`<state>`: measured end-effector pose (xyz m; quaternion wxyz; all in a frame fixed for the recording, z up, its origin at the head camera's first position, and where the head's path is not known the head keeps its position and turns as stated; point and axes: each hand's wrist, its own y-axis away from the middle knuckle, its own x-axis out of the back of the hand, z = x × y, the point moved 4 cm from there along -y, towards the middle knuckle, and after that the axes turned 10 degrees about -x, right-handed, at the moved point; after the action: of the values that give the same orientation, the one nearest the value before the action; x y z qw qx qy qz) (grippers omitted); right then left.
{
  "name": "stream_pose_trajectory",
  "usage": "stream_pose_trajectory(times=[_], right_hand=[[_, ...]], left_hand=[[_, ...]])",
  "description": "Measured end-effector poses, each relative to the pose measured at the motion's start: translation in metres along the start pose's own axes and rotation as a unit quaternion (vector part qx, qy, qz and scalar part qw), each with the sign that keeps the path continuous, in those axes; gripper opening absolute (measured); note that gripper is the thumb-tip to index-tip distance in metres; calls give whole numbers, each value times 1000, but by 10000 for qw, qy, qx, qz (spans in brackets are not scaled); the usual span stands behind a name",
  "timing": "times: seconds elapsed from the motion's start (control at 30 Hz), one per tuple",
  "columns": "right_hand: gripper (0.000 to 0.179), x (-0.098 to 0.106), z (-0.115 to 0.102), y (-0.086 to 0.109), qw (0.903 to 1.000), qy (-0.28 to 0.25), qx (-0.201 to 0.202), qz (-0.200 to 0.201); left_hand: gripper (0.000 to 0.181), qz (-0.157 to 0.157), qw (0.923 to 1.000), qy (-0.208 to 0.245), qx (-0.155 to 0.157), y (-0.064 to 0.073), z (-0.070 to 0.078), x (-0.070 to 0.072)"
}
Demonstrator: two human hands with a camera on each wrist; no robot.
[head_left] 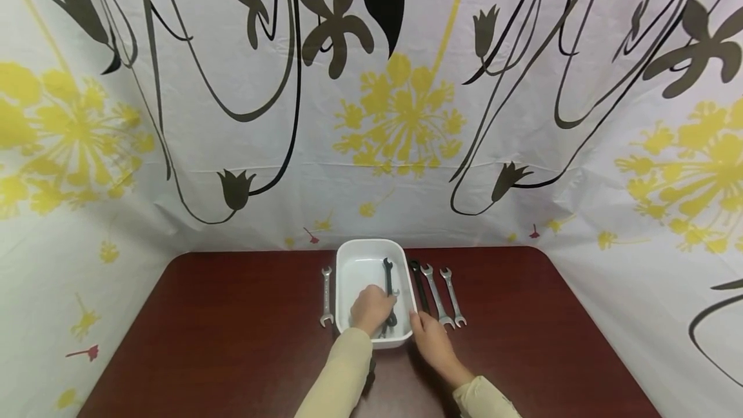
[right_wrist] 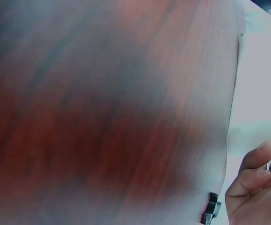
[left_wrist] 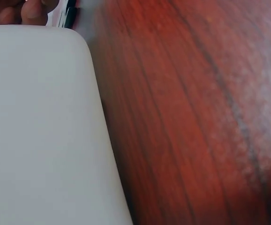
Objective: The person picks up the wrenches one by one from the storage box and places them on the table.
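A white tray [head_left: 400, 342] stands on the table. My left hand [head_left: 373, 309] reaches inside it, fingers curled, and appears to pinch a small silver wrench [head_left: 396, 292]; the fingers partly hide it. Beside that hand, a dark wrench [head_left: 388, 271] lies lengthwise in the tray. At the tray's near right side, my right hand [head_left: 432, 340] grips the rim. Curled fingers [left_wrist: 32, 11] show past the tray wall in the left wrist view. The right wrist view has the right hand [right_wrist: 254, 197] at its lower right edge.
To the right of the tray lie a black wrench [head_left: 419, 286], a larger silver wrench [head_left: 435, 294] and a smaller silver wrench [head_left: 453, 297]. Another silver wrench [head_left: 327, 295] lies left of it. A patterned cloth [head_left: 371, 205] hangs behind the dark red table [head_left: 232, 340].
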<state>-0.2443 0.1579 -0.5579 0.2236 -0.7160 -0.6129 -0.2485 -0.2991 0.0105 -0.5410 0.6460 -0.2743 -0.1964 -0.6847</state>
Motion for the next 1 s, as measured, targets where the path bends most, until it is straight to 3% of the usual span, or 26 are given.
stream_pose_trajectory(times=[0.23, 0.53, 0.8, 1.0], right_hand=[[35, 0, -2, 1, 10000, -12, 4, -50], [35, 1, -3, 1, 9999, -115, -28, -112], [36, 1, -2, 1, 9999, -101, -22, -136], [35, 2, -2, 1, 9999, -54, -42, -150]], left_hand=[[38, 239, 9987, 443, 41, 0, 0, 4], [33, 438, 9984, 344, 100, -2, 0, 14], [36, 685, 9975, 172, 33, -4, 1, 32], [27, 982, 9947, 313, -3, -5, 8, 54]])
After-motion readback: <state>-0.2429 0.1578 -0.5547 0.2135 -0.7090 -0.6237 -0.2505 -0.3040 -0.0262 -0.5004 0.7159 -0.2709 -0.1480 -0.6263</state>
